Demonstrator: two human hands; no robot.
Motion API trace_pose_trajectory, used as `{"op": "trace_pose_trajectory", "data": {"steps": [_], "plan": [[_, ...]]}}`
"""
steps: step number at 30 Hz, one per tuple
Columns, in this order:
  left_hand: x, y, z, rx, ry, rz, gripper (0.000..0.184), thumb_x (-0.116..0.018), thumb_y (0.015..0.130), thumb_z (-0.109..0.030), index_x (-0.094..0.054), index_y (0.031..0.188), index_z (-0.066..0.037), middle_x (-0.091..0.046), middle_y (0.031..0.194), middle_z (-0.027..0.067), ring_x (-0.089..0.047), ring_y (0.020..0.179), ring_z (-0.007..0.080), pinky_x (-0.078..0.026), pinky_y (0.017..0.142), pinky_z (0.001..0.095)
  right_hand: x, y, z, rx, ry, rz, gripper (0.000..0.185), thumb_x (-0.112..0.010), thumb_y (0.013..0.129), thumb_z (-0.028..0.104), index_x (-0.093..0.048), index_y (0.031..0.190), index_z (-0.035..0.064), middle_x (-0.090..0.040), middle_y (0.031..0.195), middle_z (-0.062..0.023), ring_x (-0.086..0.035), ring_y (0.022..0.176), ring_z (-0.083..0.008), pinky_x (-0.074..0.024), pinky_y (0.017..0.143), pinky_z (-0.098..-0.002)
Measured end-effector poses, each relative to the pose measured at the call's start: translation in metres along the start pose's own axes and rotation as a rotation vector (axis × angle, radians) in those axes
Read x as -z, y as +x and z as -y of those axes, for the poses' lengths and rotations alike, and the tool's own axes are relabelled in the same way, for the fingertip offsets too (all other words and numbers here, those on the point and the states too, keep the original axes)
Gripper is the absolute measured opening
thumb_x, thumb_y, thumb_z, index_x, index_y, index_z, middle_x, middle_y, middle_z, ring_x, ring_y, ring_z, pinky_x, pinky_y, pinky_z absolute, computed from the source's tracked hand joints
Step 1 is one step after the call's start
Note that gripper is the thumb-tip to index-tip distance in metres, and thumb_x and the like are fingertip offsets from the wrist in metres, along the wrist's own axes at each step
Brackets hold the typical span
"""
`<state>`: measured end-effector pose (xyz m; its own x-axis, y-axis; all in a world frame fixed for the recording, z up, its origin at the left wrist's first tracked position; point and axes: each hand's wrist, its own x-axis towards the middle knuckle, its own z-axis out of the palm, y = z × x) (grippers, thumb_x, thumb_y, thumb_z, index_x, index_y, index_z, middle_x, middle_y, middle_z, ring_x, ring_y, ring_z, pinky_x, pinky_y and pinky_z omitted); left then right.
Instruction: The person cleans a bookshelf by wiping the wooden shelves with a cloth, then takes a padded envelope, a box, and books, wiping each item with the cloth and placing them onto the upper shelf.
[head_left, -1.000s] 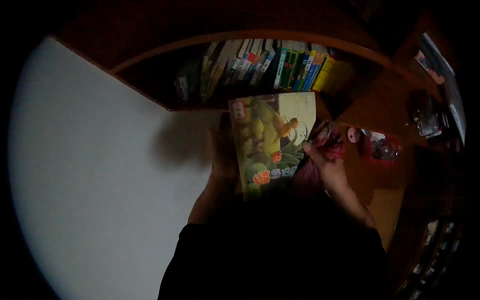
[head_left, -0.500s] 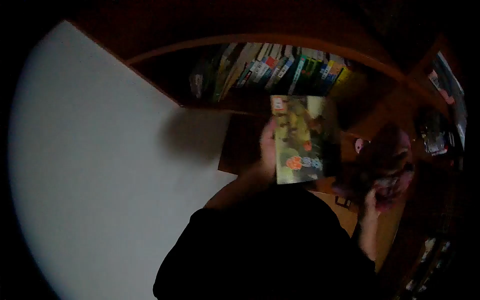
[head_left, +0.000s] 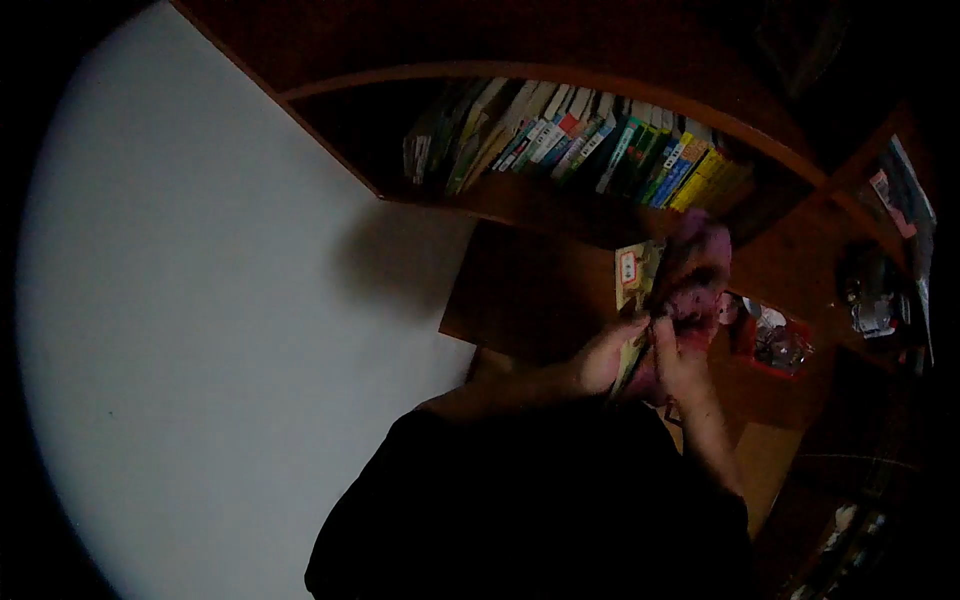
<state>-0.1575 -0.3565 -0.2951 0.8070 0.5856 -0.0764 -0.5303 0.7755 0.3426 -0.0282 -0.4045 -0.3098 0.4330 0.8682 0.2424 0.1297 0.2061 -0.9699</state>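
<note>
A picture book (head_left: pixel 630 275) with a red-framed label at its top corner is held tilted over the brown desk. My left hand (head_left: pixel 605 360) grips its lower left edge, fingers closed. A pink and dark patterned cloth (head_left: pixel 698 280) lies against the book's right side and covers much of the cover. My right hand (head_left: pixel 680 362) is closed on this cloth, close beside my left hand. The book's lower part is mostly hidden by the hands and the cloth.
Behind the hands a shelf (head_left: pixel 540 215) holds a leaning row of books (head_left: pixel 600 140). To the right are a red box (head_left: pixel 775 340) with small items, a dark container (head_left: pixel 870 300) and upright papers (head_left: pixel 905 210). A white wall (head_left: pixel 220 330) fills the left.
The right hand has brought the cloth back from the right onto the book. The book has moved right and down and turned, with the left hand still on it.
</note>
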Motion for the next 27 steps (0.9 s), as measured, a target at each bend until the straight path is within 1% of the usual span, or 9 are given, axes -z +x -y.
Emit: {"op": "trace_pose_trajectory", "data": {"steps": [2,3,7,9,11,16,19,21,27], "plan": [[0.023,-0.006,0.005,0.125,0.033,-0.017,0.040,-0.045,0.094,-0.028,-0.043,0.128,-0.007,-0.054,0.118,0.0105,-0.053,0.108,0.0240,-0.043,0.094,0.0401,0.007,0.018,0.020,-0.074,-0.458,0.191,0.065,-0.059,0.087,0.033,-0.032,0.133,-0.0030,-0.044,0.130,-0.0160,-0.043,0.120,-0.0268,-0.0282,0.105,-0.0402],[0.030,-0.008,0.005,0.176,0.043,-0.018,0.039,-0.045,0.094,-0.027,-0.043,0.128,-0.007,-0.055,0.117,0.0096,-0.053,0.108,0.0232,-0.044,0.093,0.0398,0.005,0.023,0.042,-0.446,-0.310,0.209,0.066,-0.053,0.090,0.040,-0.033,0.134,-0.0034,-0.041,0.135,-0.0170,-0.042,0.122,-0.0287,-0.0219,0.108,-0.0395],[0.024,-0.010,-0.004,0.117,-0.236,0.281,0.042,-0.045,0.093,-0.030,-0.042,0.128,-0.007,-0.054,0.119,0.0101,-0.053,0.108,0.0249,-0.044,0.092,0.0406,-0.016,0.020,0.073,-0.517,-0.333,0.017,0.057,-0.056,0.089,0.039,-0.042,0.126,-0.0023,-0.050,0.124,-0.0142,-0.046,0.117,-0.0254,-0.0264,0.106,-0.0367],[0.005,-0.007,-0.014,0.027,-0.241,0.287,0.044,-0.044,0.093,-0.032,-0.042,0.129,-0.007,-0.053,0.121,0.0107,-0.052,0.110,0.0256,-0.043,0.094,0.0409,-0.021,0.009,0.061,-0.045,0.025,0.087,0.045,-0.061,0.087,0.034,-0.050,0.115,0.0006,-0.055,0.112,-0.0097,-0.050,0.110,-0.0200,-0.0331,0.101,-0.0325],[-0.026,-0.003,-0.027,-0.185,-0.010,-0.049,0.049,-0.043,0.093,-0.036,-0.040,0.131,-0.006,-0.050,0.125,0.0117,-0.048,0.116,0.0261,-0.038,0.099,0.0415,-0.019,-0.007,0.056,-0.029,0.057,0.257,0.041,-0.063,0.085,0.030,-0.050,0.111,0.0015,-0.056,0.108,-0.0077,-0.051,0.107,-0.0177,-0.0358,0.098,-0.0307],[-0.038,0.004,-0.046,-0.163,0.005,-0.067,0.052,-0.042,0.092,-0.037,-0.038,0.132,-0.005,-0.047,0.128,0.0126,-0.045,0.119,0.0262,-0.033,0.103,0.0414,-0.012,-0.025,0.061,-0.053,-0.142,0.724,0.037,-0.066,0.083,0.020,-0.050,0.112,0.0031,-0.056,0.111,-0.0049,-0.053,0.105,-0.0149,-0.0408,0.093,-0.0276],[-0.038,-0.001,-0.045,-0.122,0.109,-0.126,0.051,-0.042,0.090,-0.033,-0.038,0.132,-0.004,-0.046,0.130,0.0132,-0.044,0.120,0.0271,-0.031,0.105,0.0415,-0.008,-0.025,0.058,-0.229,0.146,0.661,0.036,-0.066,0.083,0.021,-0.053,0.112,0.0045,-0.057,0.113,-0.0056,-0.052,0.109,-0.0155,-0.0416,0.092,-0.0287],[-0.030,0.000,-0.041,-0.125,0.073,0.066,0.053,-0.046,0.084,-0.024,-0.038,0.131,-0.003,-0.045,0.130,0.0136,-0.043,0.121,0.0288,-0.030,0.105,0.0423,-0.005,-0.018,0.060,-0.150,0.048,0.526,0.035,-0.066,0.082,0.019,-0.053,0.111,0.0046,-0.058,0.111,-0.0066,-0.053,0.107,-0.0175,-0.0417,0.092,-0.0313],[-0.025,-0.017,-0.044,0.068,-0.046,0.091,0.065,-0.052,0.069,-0.013,-0.038,0.131,-0.004,-0.045,0.130,0.0145,-0.042,0.122,0.0301,-0.029,0.106,0.0457,0.005,0.008,0.073,0.085,-0.118,0.194,0.030,-0.059,0.086,0.013,-0.052,0.113,0.0033,-0.058,0.107,-0.0107,-0.054,0.104,-0.0241,-0.0413,0.091,-0.0355]]}}
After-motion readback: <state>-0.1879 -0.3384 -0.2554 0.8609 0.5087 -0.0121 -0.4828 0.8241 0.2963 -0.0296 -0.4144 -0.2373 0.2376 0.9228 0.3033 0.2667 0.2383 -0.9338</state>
